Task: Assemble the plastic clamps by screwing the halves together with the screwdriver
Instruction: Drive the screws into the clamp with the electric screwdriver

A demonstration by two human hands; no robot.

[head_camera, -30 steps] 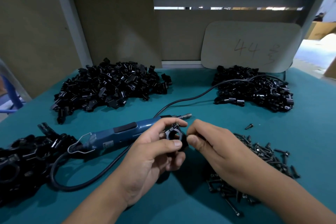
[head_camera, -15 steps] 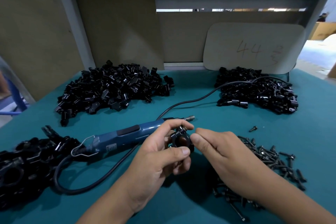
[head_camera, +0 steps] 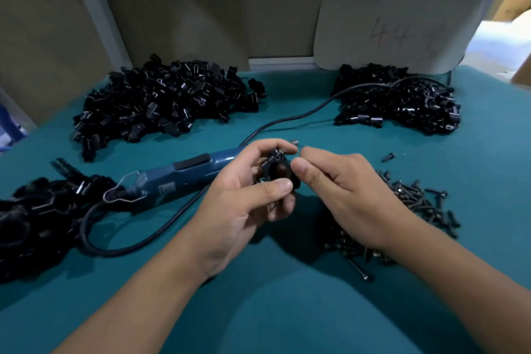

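At far left, a heap of assembled clamps [head_camera: 34, 210] is lying on the teal felt table [head_camera: 258, 310]. Beside it the blue screwdriver [head_camera: 184, 178] is resting, its black cord [head_camera: 287, 121] trailing back. The left hand [head_camera: 238, 210] is curling palm-up, thumb and fingers pinching a black ring-shaped clamp [head_camera: 277, 171] above the table centre. The right hand [head_camera: 344, 195] is reaching in, its thumb and forefinger nearly closed at the clamp's top; whether they are holding a screw cannot be told. Dark screws [head_camera: 416, 204] are lying scattered beneath it. Behind, a rounded card [head_camera: 402, 29] is showing a handwritten "44".
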